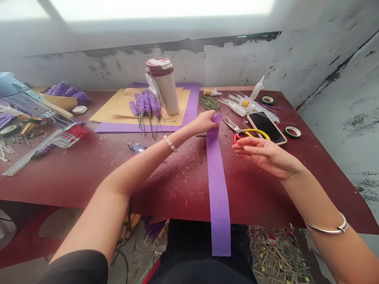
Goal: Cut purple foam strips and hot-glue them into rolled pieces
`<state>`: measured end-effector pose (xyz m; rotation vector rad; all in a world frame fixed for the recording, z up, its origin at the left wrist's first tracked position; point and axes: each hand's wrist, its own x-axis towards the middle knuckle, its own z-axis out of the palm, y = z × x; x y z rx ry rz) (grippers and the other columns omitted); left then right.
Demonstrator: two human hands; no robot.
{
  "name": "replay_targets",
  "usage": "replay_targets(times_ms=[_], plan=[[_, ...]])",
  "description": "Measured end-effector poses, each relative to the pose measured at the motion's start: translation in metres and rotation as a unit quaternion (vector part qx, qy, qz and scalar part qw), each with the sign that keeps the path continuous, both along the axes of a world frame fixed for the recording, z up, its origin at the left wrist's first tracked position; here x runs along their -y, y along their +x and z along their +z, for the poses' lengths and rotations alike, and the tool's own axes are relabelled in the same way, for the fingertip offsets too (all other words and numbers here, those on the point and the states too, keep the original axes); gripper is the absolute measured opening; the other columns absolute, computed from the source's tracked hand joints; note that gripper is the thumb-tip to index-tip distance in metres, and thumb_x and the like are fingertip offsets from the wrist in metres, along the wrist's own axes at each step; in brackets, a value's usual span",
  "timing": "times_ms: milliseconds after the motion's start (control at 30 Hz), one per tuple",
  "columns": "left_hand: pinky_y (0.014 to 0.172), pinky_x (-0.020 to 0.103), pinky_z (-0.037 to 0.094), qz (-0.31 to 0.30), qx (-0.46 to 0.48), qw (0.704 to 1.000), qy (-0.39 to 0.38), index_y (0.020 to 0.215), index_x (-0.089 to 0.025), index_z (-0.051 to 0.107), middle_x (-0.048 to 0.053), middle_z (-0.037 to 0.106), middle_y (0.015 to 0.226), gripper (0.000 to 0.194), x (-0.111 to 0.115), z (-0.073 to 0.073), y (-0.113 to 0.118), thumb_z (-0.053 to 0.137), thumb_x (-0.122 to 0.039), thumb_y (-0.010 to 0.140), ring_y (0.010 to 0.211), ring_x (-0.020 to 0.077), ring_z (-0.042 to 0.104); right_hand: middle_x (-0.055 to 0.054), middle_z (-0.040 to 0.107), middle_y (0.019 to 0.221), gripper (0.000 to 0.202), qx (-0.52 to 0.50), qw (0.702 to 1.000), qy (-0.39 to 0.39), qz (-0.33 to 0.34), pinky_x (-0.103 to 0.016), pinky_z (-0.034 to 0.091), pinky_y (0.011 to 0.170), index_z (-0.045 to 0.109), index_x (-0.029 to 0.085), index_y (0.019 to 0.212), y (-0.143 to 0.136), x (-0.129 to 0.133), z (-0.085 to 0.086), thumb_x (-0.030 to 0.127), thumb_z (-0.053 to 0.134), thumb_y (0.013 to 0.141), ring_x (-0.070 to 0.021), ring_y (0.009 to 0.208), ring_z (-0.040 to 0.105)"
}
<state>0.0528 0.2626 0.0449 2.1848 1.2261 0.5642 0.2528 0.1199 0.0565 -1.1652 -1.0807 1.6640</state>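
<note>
My left hand (204, 123) is closed on the top end of a long purple paper strip (218, 177). The strip runs toward me across the table, and its lower end hangs over the front edge above my lap. To the right of it, my right hand (268, 157) is raised with loosely bent, parted fingers and nothing visible in them. Just behind those fingers lie scissors (233, 125) with one red and one yellow handle; whether the fingertips touch the red handle is hard to tell. A phone (266, 128) lies face up behind the right hand.
Purple lavender flowers (145, 103) and a lidded tumbler (166, 85) stand on brown paper sheets (111, 106). Green stems (210, 103), glue bottles (257, 88), white wires and tape rolls (292, 132) sit at the back right. A glue gun (136, 148) lies behind my left forearm.
</note>
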Motion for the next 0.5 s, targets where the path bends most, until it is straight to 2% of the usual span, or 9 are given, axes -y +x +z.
replay_targets(times_ms=[233,367,433,500], plan=[[0.072,0.030,0.038,-0.012,0.022,0.998,0.064,0.078,-0.020,0.053,0.001,0.061,0.078,0.013,0.031,0.018,-0.014,0.055,-0.010,0.086,0.076,0.0162,0.055,0.001,0.075,0.072,0.032,-0.013,0.999,-0.001,-0.046,-0.036,0.057,0.081,0.075,0.023,0.071,-0.011,-0.001,-0.004,0.038,0.097,0.053,-0.0144,0.071,0.069],[0.080,0.032,0.042,-0.035,0.002,0.993,0.108,0.083,-0.019,0.063,0.005,0.069,0.087,0.013,0.041,0.021,-0.016,0.054,-0.014,0.090,0.085,0.0184,0.060,0.001,0.070,0.068,0.033,-0.011,0.999,0.013,-0.045,-0.035,0.056,0.078,0.072,0.021,0.064,-0.016,0.002,-0.001,0.040,0.097,0.053,-0.0138,0.068,0.065],[0.083,0.032,0.045,-0.037,-0.016,0.989,0.145,0.104,-0.018,0.068,0.007,0.072,0.098,0.021,0.048,0.022,-0.015,0.051,-0.014,0.092,0.091,0.0195,0.062,0.001,0.069,0.067,0.034,-0.011,0.999,0.022,-0.046,-0.035,0.056,0.078,0.072,0.021,0.064,-0.019,0.003,-0.001,0.041,0.097,0.053,-0.0143,0.068,0.065],[0.079,0.031,0.046,-0.030,-0.031,0.983,0.176,0.134,-0.020,0.058,0.007,0.072,0.103,0.044,0.055,0.023,-0.014,0.046,-0.011,0.094,0.088,0.0183,0.063,0.002,0.069,0.067,0.035,-0.013,0.998,0.030,-0.051,-0.036,0.057,0.079,0.073,0.021,0.064,-0.020,0.004,-0.001,0.041,0.098,0.052,-0.0143,0.068,0.065]])
